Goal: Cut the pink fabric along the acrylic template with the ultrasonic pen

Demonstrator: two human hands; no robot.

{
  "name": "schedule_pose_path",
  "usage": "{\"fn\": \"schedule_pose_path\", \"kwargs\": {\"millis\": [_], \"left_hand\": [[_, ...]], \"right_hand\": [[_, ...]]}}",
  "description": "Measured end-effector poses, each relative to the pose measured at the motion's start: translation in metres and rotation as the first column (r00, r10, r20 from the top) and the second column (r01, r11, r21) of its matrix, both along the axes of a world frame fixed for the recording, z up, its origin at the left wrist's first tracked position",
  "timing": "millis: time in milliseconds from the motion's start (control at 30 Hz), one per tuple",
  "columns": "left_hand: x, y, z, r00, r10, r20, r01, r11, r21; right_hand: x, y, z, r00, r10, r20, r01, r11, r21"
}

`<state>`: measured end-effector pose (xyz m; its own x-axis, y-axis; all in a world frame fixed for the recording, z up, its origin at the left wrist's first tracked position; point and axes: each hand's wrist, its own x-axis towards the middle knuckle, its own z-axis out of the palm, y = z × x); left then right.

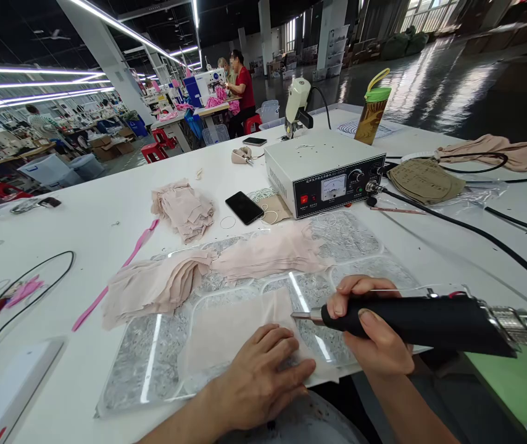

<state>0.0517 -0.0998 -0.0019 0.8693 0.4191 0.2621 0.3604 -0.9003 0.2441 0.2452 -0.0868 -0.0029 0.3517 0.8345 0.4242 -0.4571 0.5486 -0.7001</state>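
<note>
Beige cloth (226, 333) lies flat on a grey mat (129, 370) on the tabletop (106, 203). The left hand (263, 373) rests on it, fingers extended, gripping nothing; the right hand's (379, 348) fingers wrap a black handheld tool (434, 320), its metal tip (307, 316) at the cloth's right edge, contact unclear. Probably best: keep the cloth taut, the tip steady and clear of fingers.

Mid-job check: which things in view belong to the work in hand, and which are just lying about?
Likely part of the job:
black handheld tool, in the right grip
flat beige fabric piece, under the left grip
beige fabric stacks
marbled mat
box with meter

Seemingly just lying about:
phone beside the box
pink strip
green-lidded bottle
</note>
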Motion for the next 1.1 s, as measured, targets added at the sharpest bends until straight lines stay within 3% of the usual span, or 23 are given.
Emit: {"fn": "schedule_pose_path", "kwargs": {"millis": [233, 667, 1100], "left_hand": [[-0.002, -0.001, -0.004, 1.000, 0.006, 0.006, -0.006, 1.000, 0.010], [-0.002, 0.000, -0.004, 1.000, -0.009, 0.001, 0.009, 1.000, 0.016], [-0.003, 0.000, -0.002, 1.000, -0.003, 0.003, 0.004, 1.000, -0.002]], "right_hand": [[0.012, -0.015, 0.004, 0.998, 0.054, -0.012, -0.055, 0.998, -0.030], [0.003, -0.007, -0.001, 0.997, 0.072, -0.003, -0.072, 0.997, -0.016], [0.014, -0.028, 0.004, 0.990, 0.131, 0.047, -0.128, 0.990, -0.059]]}}
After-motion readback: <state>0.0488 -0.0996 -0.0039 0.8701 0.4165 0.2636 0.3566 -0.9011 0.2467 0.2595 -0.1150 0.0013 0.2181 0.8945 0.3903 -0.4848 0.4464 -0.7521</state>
